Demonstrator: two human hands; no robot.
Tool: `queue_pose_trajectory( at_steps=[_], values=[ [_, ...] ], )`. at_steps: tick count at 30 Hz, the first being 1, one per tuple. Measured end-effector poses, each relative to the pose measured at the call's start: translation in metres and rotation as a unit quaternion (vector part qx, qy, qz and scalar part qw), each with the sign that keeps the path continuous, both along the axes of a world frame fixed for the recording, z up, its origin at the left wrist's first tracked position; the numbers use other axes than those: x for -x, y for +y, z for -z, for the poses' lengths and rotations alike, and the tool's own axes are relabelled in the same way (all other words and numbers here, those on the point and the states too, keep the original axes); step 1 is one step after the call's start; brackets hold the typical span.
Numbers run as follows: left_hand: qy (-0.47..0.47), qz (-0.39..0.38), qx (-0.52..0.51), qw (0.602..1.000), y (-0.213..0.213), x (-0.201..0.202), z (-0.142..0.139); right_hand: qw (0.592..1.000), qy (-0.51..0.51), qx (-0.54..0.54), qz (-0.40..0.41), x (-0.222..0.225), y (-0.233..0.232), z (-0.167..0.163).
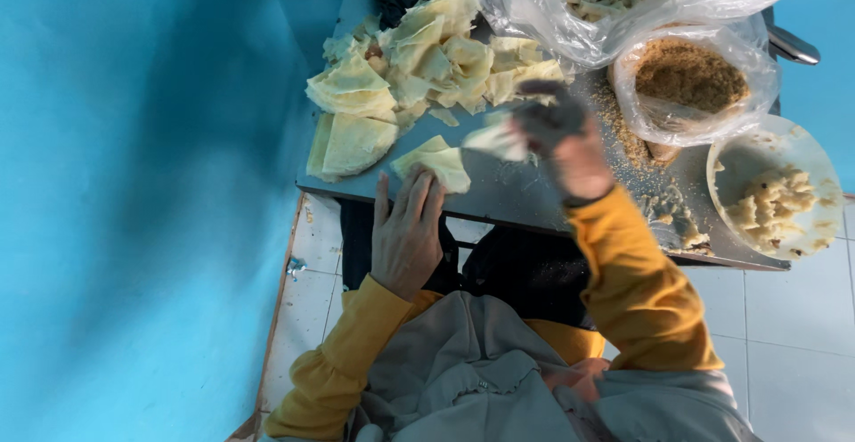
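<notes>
The left hand (407, 233) is lying flat, released, fingertips touching a folded wrapper (434, 163) at the tabletop's near edge; the blurred right hand (559, 135) is seemingly pinching another wrapper piece (495, 139) just beyond.

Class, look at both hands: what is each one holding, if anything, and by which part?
The right hand, blurred, grips a pale wrapper piece by its right edge. The left hand holds nothing; its fingertips rest on a folded wrapper.
</notes>
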State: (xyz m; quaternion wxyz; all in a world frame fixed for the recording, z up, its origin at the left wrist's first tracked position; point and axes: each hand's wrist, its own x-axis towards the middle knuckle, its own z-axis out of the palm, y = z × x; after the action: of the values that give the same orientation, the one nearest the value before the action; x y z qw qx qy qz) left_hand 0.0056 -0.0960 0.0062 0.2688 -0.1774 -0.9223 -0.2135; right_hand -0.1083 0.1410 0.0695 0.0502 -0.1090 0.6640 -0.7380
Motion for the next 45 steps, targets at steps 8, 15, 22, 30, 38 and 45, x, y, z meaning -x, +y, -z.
queue_pose_trajectory(
  at_steps=[8, 15, 22, 30, 38, 45],
  values=[
    [-0.008, 0.002, -0.065, 0.998, 0.005, 0.002, -0.013, 0.778, 0.427, -0.46, 0.01, -0.072, 0.053, -0.032],
    [0.021, 0.127, -0.01, 0.992, 0.041, 0.003, -0.011, 0.843, 0.264, -0.451, 0.127, -0.157, 0.041, 0.011],
    [0.068, 0.178, 0.03, 0.981, 0.052, 0.014, 0.005, 0.615, 0.17, -0.657, 0.402, -0.198, 0.118, 0.027],
    [0.059, 0.221, 0.002, 0.973, 0.049, 0.019, 0.016, 0.646, 0.12, -0.647, 0.387, -0.2, 0.136, 0.062],
    [0.064, 0.251, -0.073, 0.963, 0.048, 0.025, 0.017, 0.791, 0.201, -0.495, 0.298, -0.169, 0.124, 0.012],
    [0.059, 0.262, -0.083, 0.96, 0.043, 0.026, 0.012, 0.754, 0.297, -0.576, 0.107, -0.104, 0.051, 0.017]
  ],
)
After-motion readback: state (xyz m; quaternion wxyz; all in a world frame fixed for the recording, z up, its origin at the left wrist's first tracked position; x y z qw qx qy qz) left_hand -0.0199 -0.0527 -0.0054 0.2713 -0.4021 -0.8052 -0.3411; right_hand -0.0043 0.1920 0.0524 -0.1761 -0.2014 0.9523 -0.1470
